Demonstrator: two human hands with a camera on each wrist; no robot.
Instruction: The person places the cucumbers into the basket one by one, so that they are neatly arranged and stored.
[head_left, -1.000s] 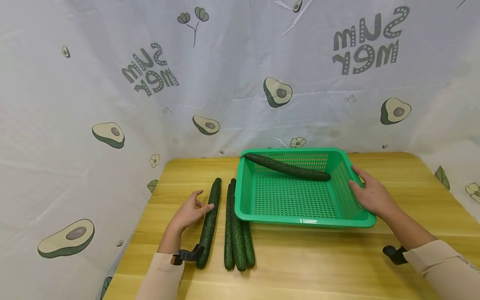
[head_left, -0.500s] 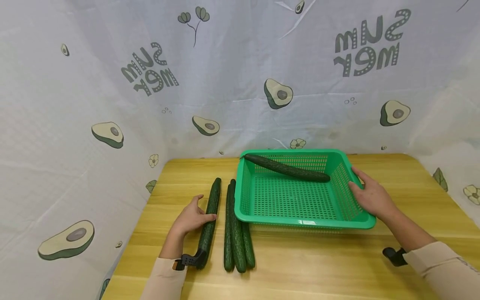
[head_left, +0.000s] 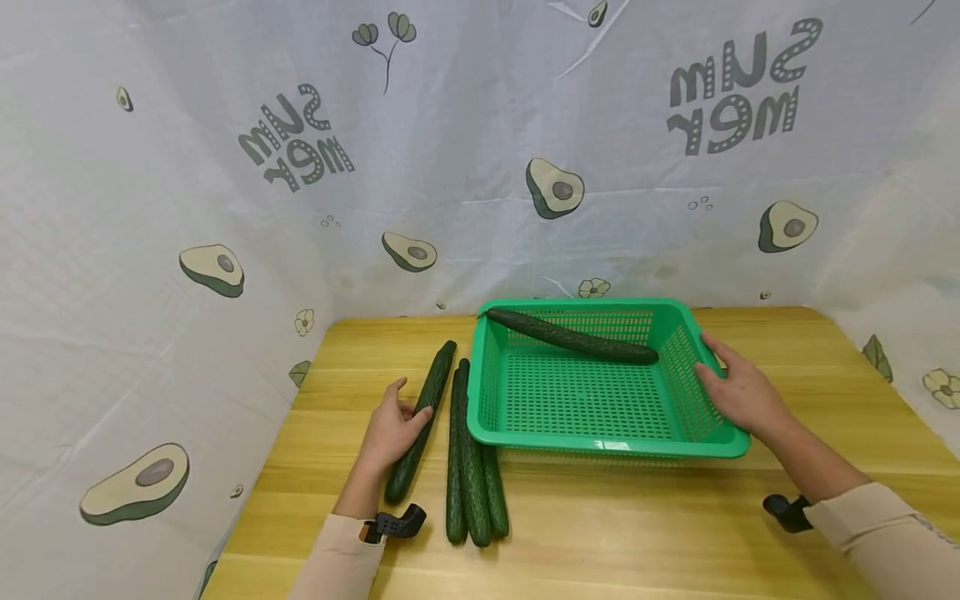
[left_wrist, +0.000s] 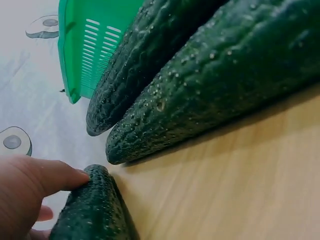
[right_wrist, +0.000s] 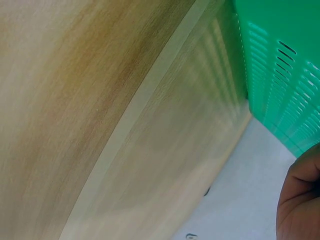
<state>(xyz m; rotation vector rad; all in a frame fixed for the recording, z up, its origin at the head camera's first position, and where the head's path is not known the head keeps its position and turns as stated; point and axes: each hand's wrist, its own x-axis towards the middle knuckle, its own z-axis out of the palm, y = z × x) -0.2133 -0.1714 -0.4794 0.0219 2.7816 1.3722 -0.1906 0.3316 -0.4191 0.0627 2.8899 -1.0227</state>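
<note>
My left hand [head_left: 390,433] holds a dark green cucumber [head_left: 437,375] on the left of the table, thumb on its near side and fingers around the far side. In the left wrist view the thumb [left_wrist: 52,175] presses on the bumpy skin of that cucumber [left_wrist: 92,212]. Three more cucumbers [head_left: 474,487] lie side by side just to its right, by the basket's left wall. My right hand [head_left: 746,398] grips the right rim of a green plastic basket [head_left: 600,446]. Inside, one cucumber [head_left: 573,337] leans along the back wall, its stem end on the back left corner.
All of this rests on a wooden table [head_left: 600,533]. Behind it and at both sides hangs a white curtain [head_left: 480,125] printed with avocados. Each wrist carries a black camera mount [head_left: 401,522].
The cucumber in my left hand has shifted away from me and tilted, its far end swinging right. My left hand moved with it, its hold tightening. Right hand and basket stay put.
</note>
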